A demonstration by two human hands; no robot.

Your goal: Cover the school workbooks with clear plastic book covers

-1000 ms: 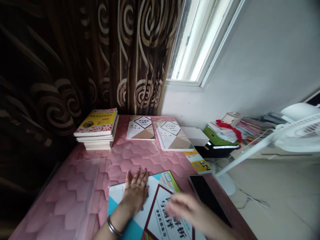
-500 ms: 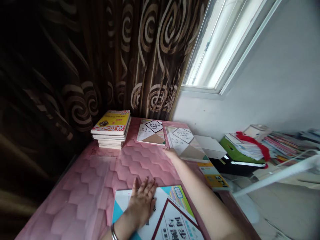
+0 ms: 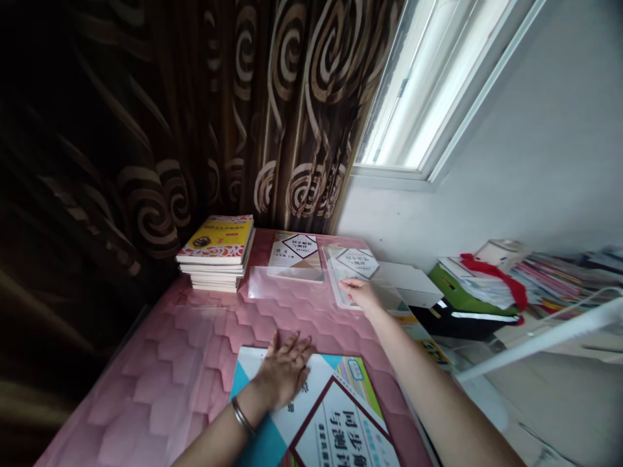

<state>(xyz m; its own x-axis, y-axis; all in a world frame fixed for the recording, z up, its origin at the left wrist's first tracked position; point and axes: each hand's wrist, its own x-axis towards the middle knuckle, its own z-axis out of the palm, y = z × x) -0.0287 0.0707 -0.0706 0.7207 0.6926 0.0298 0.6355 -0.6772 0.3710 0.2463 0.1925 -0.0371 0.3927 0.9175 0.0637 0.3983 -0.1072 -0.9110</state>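
Note:
My left hand (image 3: 286, 375) lies flat, fingers spread, on a large workbook (image 3: 324, 402) with a white, blue and green cover and a dark red diamond outline. A bangle circles that wrist. Farther out, my right hand (image 3: 361, 295) is closed, thumb and fingers pinching a clear plastic sheet (image 3: 265, 284). This sheet stretches leftward over the lower part of a white and tan workbook (image 3: 296, 250). Behind the right hand is a similar workbook (image 3: 351, 263), partly seen through the plastic.
A stack of books (image 3: 217, 250) with a yellow top cover stands at the far left of the pink quilted surface (image 3: 129, 395). More clear film (image 3: 195, 370) lies at left. Beyond the right edge are a white box (image 3: 413, 285), a green and black bin (image 3: 457, 305) and a white bar (image 3: 540, 337).
My right hand has moved right, and the clear sheet now shows spread across the far workbooks. The large workbook and my left hand have shifted slightly up and right in view.

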